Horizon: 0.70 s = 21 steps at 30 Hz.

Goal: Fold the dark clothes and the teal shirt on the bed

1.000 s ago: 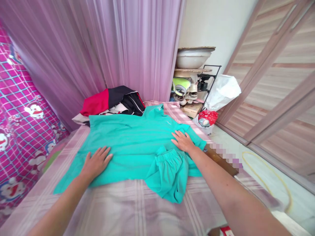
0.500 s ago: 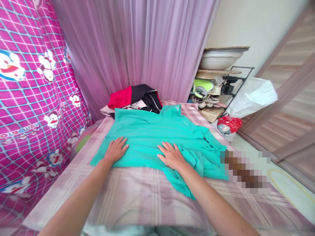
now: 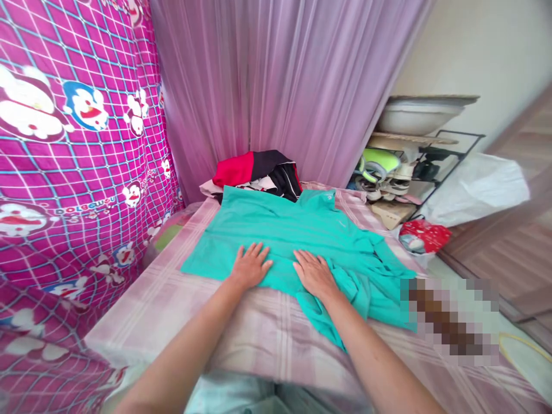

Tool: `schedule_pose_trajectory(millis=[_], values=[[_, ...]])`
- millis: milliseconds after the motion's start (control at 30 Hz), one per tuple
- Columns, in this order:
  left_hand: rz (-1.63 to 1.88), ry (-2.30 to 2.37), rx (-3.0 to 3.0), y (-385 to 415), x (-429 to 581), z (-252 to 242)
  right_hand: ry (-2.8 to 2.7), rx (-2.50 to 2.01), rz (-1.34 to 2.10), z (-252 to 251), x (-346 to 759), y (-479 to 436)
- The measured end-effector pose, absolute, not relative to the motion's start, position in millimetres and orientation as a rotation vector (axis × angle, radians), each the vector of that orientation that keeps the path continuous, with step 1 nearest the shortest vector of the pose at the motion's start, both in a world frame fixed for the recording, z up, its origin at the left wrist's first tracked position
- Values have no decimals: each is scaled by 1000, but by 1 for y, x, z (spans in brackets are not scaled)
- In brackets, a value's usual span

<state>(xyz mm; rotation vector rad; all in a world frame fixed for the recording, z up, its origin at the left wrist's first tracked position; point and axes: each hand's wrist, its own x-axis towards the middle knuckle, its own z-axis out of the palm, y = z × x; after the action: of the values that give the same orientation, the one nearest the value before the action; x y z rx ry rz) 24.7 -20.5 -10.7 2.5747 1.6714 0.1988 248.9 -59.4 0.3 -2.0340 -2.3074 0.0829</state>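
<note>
A teal shirt (image 3: 276, 224) lies spread over a plaid-covered table, its collar end toward the back right. My left hand (image 3: 250, 266) rests flat on the cloth near its front edge, fingers spread. Just to the right, my right hand (image 3: 315, 272) also lies flat on the shirt with fingers stretched out. Beside and under my right forearm, a bunched part of the teal fabric (image 3: 351, 287) is wrinkled, with one piece hanging forward over the plaid cover. Neither hand grips the cloth.
The plaid cover (image 3: 146, 310) extends around the shirt. Behind it sits a pile of red, black and white clothes (image 3: 259, 172) against a purple curtain (image 3: 276, 86). A pink patterned curtain (image 3: 95, 184) hangs left. Right stands a rack (image 3: 448, 155) with shoes and a basin (image 3: 422, 118).
My left hand has slid right across the shirt, closer to my right hand. The view has shifted a little to the left. The shirt stays spread out.
</note>
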Motion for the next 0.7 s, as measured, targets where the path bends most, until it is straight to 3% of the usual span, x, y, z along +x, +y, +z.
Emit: schedule_pose_trajectory(millis=[300, 700], values=[[61, 1873, 2508, 1, -57, -3, -2319, -2027, 106, 5, 250, -61], [232, 1644, 2531, -48, 37, 7, -2333, -2009, -20, -2, 250, -61]])
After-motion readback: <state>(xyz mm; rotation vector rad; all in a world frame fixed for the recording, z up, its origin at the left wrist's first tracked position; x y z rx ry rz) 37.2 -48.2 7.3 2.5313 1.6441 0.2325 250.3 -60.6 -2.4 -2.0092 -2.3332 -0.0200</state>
